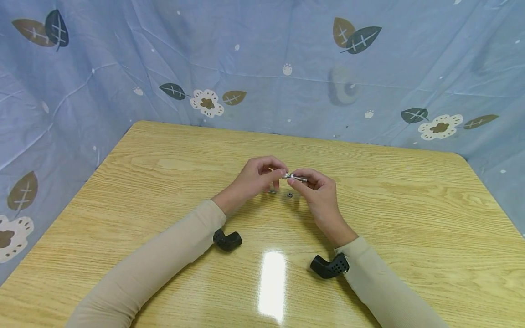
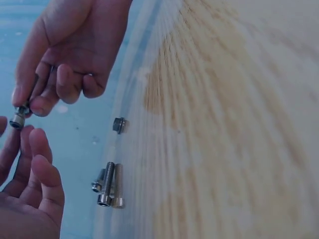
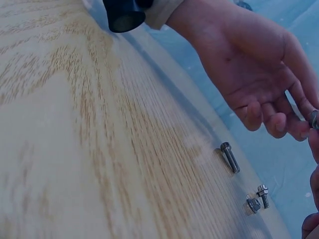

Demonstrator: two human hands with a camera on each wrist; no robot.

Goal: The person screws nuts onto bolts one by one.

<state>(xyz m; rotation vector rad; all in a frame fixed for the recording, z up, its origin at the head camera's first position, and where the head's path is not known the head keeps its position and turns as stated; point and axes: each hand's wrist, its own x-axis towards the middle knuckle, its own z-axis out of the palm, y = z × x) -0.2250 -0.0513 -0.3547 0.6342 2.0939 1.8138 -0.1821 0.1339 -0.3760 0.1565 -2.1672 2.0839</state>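
In the head view a silver socket-head bolt [image 1: 301,178] is held between both hands above the table's middle. The right hand [image 1: 317,189] pinches its threaded part between thumb and forefinger. At the head end, the thumb and forefinger of the left hand [image 1: 260,177] close on the metal. In the left wrist view the bolt's head [image 2: 17,120] points toward the left hand [image 2: 35,199]. Below the hands lie a flange nut [image 1: 290,195], a longer bolt [image 2: 106,185] and a smaller bolt [image 3: 263,195]. Fingers partly hide the held bolt.
A wood-grain table [image 1: 184,155] spreads under both hands, with a bright light reflection near the front. A blue patterned curtain [image 1: 262,54] hangs behind and along its sides. Black curved camera mounts [image 1: 227,240] sit at both wrists.
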